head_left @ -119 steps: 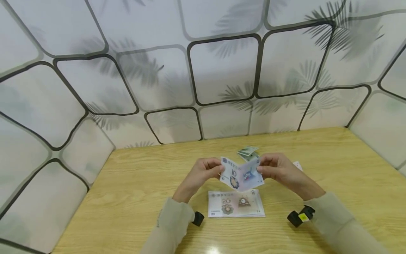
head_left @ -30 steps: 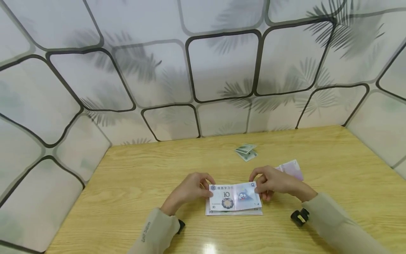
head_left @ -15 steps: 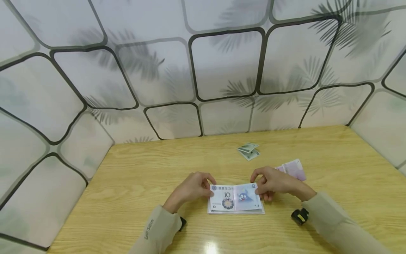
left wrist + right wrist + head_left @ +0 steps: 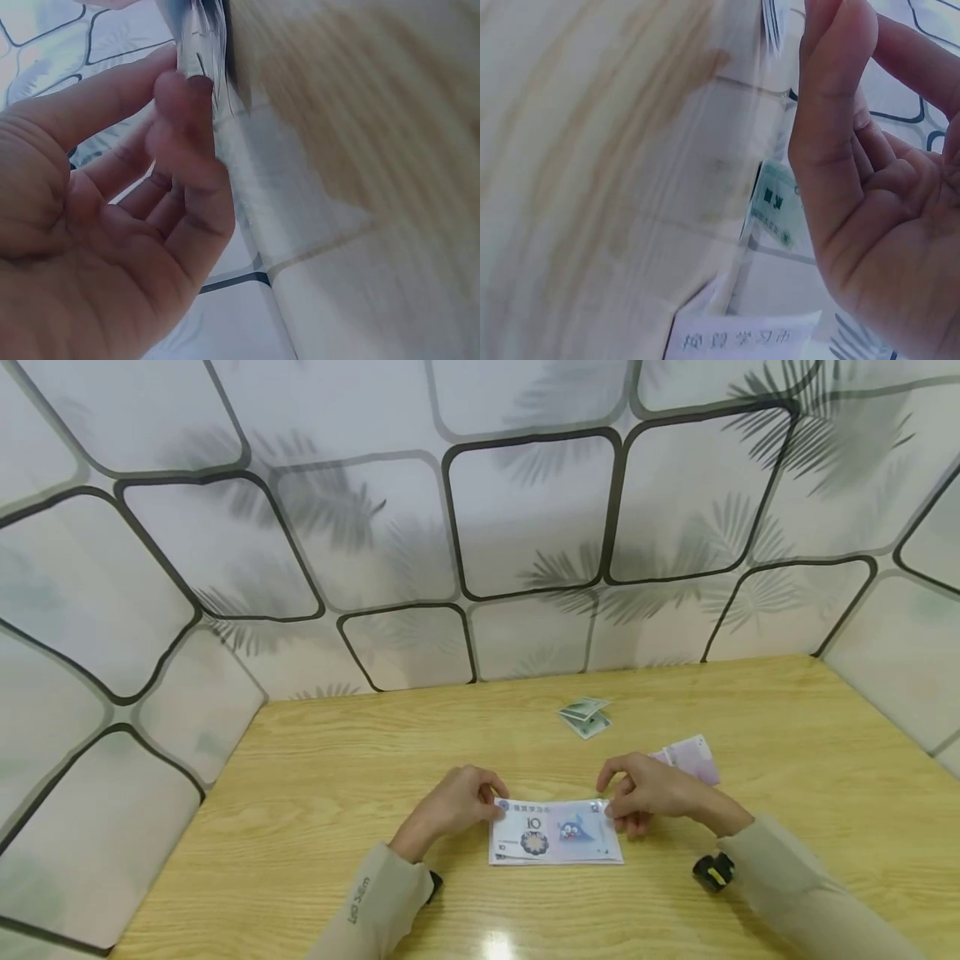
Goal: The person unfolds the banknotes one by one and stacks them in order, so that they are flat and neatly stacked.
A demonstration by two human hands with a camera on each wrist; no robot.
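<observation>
In the head view a note marked 10 (image 4: 551, 831), with a blue cartoon figure on its right half, lies on a small stack of notes (image 4: 611, 858). My left hand (image 4: 457, 806) pinches the left end of the note between thumb and fingers; the left wrist view shows that hand (image 4: 135, 202) at the edges of several layered notes (image 4: 202, 45). At the note's upper right corner is my right hand (image 4: 648, 789), thumb on the note and index finger raised behind it. The right wrist view shows this hand (image 4: 885, 172) beside the stack's edge (image 4: 774, 26).
A folded green note (image 4: 585, 718) lies on the wooden table (image 4: 337, 760) behind the stack. A purple folded note (image 4: 692, 758) lies behind my right hand, partly covered by it. A patterned cloth wall (image 4: 525, 518) stands along the table's back and sides.
The note marked 10 was held folded in the air above the stack; it has come down onto it and now lies flatter. Both hands have lowered with it.
</observation>
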